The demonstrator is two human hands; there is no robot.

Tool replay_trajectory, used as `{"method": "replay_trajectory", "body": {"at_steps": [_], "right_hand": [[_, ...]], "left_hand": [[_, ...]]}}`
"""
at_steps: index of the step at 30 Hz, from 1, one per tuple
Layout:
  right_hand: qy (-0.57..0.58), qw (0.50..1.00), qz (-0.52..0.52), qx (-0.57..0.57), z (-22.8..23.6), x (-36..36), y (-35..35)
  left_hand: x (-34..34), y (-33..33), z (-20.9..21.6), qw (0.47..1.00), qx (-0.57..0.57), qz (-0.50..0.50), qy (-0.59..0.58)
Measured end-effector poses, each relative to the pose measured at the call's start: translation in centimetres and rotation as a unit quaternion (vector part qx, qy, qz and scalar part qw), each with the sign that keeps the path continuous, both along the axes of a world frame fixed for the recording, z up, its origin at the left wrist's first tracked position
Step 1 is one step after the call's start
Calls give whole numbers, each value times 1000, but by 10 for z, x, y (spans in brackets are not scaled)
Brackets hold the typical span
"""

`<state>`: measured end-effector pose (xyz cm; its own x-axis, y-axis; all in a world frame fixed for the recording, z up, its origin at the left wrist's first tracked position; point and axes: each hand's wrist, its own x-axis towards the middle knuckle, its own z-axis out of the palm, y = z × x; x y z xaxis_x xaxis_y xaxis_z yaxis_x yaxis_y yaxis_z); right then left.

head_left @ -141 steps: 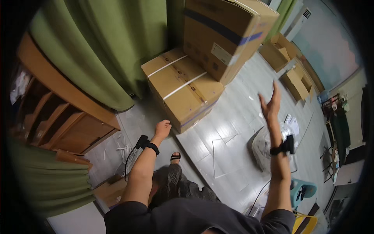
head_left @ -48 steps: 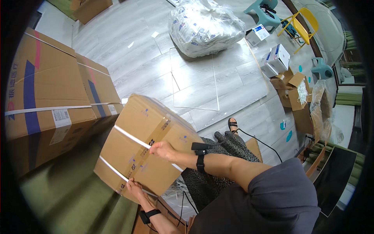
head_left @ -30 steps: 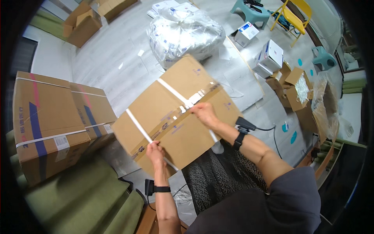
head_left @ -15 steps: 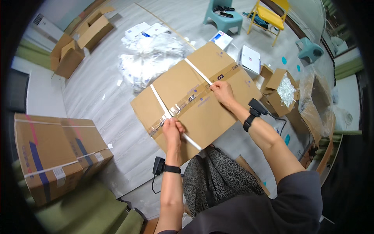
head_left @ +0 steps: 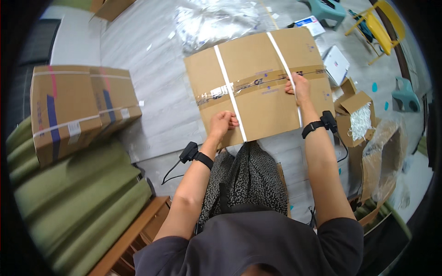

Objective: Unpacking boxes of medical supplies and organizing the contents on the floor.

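Observation:
A large flat cardboard box (head_left: 258, 108) lies in front of me, with brown tape across its middle. Two white straps run over its top from the far edge to the near one. Near the box's front, my left hand (head_left: 223, 123) is closed, its fingertips at the left strap (head_left: 223, 66). My right hand (head_left: 298, 87) has its fingers curled round the right strap (head_left: 278, 50), close to the tape. Both straps lie fairly straight against the cardboard. Dark bands with small black devices sit on both my wrists.
Strapped cartons (head_left: 69, 106) stand at left above a green curtain (head_left: 69, 202). Clear plastic bags (head_left: 212, 23) lie beyond the box. At right are an open carton of white filler (head_left: 360, 120), a white box (head_left: 336, 64), plastic sheeting (head_left: 384, 152) and a yellow chair (head_left: 380, 30).
My view has turned, so the box appears straighter and higher. The right strap now reaches the box's near edge under my right hand. The left strap's loose end no longer sticks out.

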<state>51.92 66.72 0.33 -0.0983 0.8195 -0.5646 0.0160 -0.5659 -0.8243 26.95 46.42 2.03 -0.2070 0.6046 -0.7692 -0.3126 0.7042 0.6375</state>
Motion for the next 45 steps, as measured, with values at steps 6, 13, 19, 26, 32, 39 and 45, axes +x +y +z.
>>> {"method": "replay_trajectory", "body": {"at_steps": [6, 13, 19, 26, 32, 39, 45], "right_hand": [[-35, 999, 11, 1, 3, -2, 1], [-47, 997, 40, 50, -1, 3, -18], [-174, 982, 0, 70, 10, 47, -97], [-220, 971, 8, 96, 15, 39, -111], [-295, 945, 6, 140, 11, 34, -111], [-536, 782, 133, 289, 18, 44, -105], [-356, 764, 275, 462, 62, -83, -122]], "left_hand": [[33, -46, -4, 999, 11, -36, 23], [31, -52, 18, 949, 61, -178, 253], [-15, -44, 42, 736, 130, -125, 652], [-50, -18, -13, 880, 92, 110, 453], [-65, -1, -18, 897, 31, 194, 396], [-66, 6, -1, 895, 63, 159, 412], [-77, -5, -14, 812, 168, 59, 555]]}}
